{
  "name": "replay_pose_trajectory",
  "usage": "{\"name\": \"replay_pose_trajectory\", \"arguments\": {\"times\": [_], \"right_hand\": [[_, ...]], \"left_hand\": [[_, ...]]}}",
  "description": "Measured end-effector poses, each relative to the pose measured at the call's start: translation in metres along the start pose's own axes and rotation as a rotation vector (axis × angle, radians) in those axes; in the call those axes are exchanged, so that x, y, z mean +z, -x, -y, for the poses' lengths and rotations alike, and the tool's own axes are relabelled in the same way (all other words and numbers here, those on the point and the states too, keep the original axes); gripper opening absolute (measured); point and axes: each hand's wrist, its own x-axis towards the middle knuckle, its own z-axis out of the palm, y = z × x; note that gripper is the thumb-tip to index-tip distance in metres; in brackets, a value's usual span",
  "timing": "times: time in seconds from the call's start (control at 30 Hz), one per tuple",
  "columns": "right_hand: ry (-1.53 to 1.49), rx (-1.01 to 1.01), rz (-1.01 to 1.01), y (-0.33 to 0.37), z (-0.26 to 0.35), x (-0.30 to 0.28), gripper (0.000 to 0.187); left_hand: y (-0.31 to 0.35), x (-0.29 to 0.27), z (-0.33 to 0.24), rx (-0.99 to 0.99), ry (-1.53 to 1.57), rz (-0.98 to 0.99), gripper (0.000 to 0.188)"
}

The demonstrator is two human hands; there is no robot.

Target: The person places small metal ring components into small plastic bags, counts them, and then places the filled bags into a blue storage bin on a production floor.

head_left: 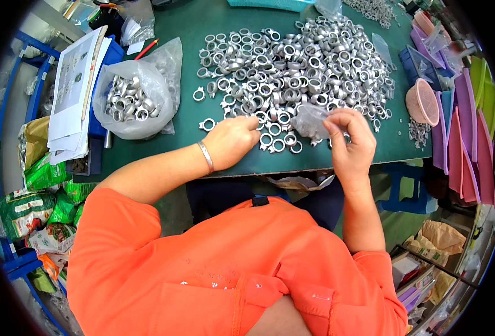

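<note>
A wide heap of silver metal rings (314, 67), each with a small lug, lies on the green table. At the heap's near edge is my left hand (235, 143), its fingers curled closed beside several loose rings; whatever they hold, if anything, is hidden. Between thumb and fingers my right hand (353, 143) pinches the edge of a small clear plastic bag (311, 119). Small pale pieces show through the lower part of that bag, too blurred to name. Further left stands a large translucent bag (132, 101) with more rings inside.
Papers (74, 92) lean on a blue bin at the left. A red pen (146, 49) lies behind the large bag. On the right are a pink basket (422, 102), a pile of small metal parts (419, 132) and stacked coloured trays (465, 131). The table's front edge (292, 170) runs below my hands.
</note>
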Motion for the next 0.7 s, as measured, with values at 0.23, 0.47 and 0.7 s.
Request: {"name": "replay_pose_trajectory", "arguments": {"times": [0.23,0.47,0.7], "right_hand": [[-0.013,-0.012,0.015,0.009,-0.002,-0.005,0.011],[0.003,-0.04,0.029,0.011,0.002,-0.003,0.013],[-0.007,-0.047,0.019,0.012,0.002,-0.004,0.011]], "left_hand": [[-0.014,-0.014,-0.005,0.0,0.188,-0.288,0.012],[-0.076,-0.046,-0.044,0.293,0.206,-0.479,0.013],[-0.076,-0.05,-0.045,0.239,0.072,-0.315,0.016]]}}
